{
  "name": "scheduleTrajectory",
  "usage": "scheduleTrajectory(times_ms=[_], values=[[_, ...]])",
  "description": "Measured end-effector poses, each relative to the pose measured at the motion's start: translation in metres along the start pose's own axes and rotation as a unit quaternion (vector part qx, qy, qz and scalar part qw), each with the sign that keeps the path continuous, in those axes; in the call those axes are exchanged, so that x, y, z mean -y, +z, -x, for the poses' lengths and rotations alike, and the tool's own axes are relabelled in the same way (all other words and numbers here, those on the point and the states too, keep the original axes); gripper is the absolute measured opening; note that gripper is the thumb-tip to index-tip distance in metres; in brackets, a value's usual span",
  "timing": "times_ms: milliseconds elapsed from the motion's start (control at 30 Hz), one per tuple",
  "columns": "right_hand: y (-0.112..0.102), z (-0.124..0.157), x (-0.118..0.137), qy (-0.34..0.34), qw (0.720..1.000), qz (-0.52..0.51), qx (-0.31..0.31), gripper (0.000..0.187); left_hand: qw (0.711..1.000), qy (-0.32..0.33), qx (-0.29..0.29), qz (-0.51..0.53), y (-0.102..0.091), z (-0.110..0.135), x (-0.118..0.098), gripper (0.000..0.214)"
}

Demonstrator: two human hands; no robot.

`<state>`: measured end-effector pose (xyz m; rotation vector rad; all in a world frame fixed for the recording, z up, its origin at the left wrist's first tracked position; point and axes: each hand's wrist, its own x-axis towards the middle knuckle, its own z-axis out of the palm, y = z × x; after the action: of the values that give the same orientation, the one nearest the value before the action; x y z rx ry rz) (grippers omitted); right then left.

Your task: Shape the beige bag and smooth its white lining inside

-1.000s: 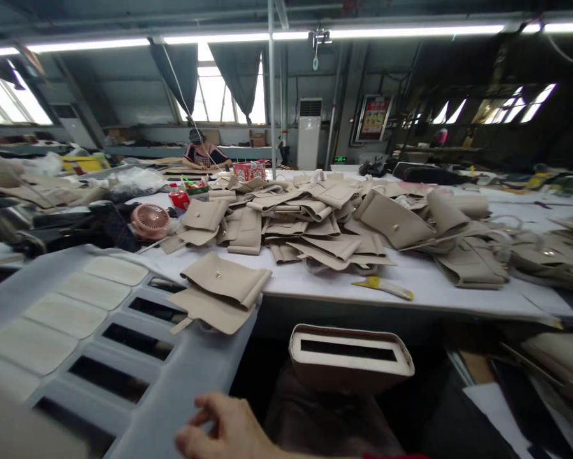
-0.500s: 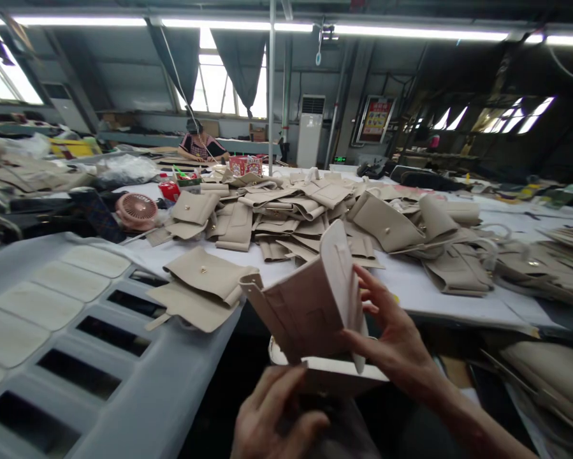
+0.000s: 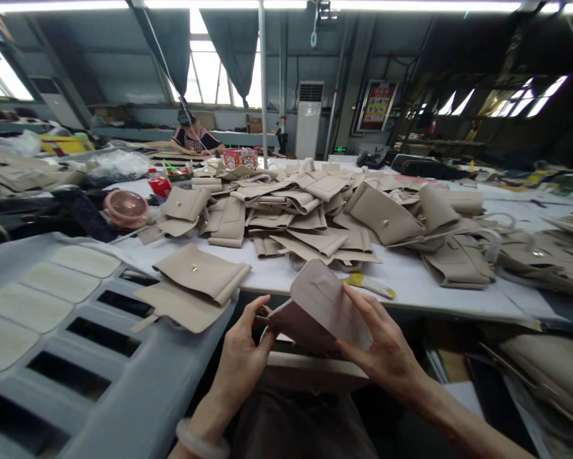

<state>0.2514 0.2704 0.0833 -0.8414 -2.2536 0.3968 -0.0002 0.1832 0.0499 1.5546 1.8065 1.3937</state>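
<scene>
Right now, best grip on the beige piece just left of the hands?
Probably its curled right edge, coming from the right: on this beige piece that edge sits above the lower flap and faces the left hand.

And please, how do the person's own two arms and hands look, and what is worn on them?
The slim bare left hand has a thick, pale, rounded bangle at its wrist, its material unclear. The slim bare right hand shows no glove or bracelet. Both visible forearms are sleeveless, without clear markings.
</scene>
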Motion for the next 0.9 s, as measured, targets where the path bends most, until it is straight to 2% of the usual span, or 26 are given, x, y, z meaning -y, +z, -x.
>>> scheduleTrajectory(times_ms=[133,267,367,433,533,633,733,900], values=[[0.0,0.009,-0.012,-0.019,0.994,0.092,0.053,0.082,0.997,-0.02,0.047,-0.051,0.009,0.006,0.016,0.027],[0.004,0.017,-0.019,-0.053,0.974,0.199,0.096,0.079,0.993,-0.018,0.059,-0.097,0.018,0.016,0.037,0.026],[0.009,0.018,-0.02,-0.09,0.958,0.253,0.099,0.068,0.997,-0.052,0.044,-0.028,0.024,0.025,0.055,0.032],[0.011,0.016,-0.021,-0.11,0.951,0.274,0.093,0.062,0.991,-0.115,0.02,0.072,0.028,0.033,0.067,0.043],[0.011,0.01,-0.022,-0.143,0.94,0.299,0.079,0.056,0.944,-0.229,-0.004,0.236,0.034,0.045,0.078,0.058],[0.01,0.009,-0.024,-0.177,0.925,0.329,0.067,0.053,0.883,-0.288,-0.011,0.37,0.042,0.055,0.077,0.059],[0.012,0.013,-0.027,-0.184,0.925,0.323,0.084,0.056,0.833,-0.301,-0.026,0.462,0.052,0.061,0.074,0.058],[0.019,0.01,-0.029,-0.12,0.958,0.183,0.186,0.07,0.802,-0.296,-0.059,0.515,0.068,0.065,0.079,0.056]])
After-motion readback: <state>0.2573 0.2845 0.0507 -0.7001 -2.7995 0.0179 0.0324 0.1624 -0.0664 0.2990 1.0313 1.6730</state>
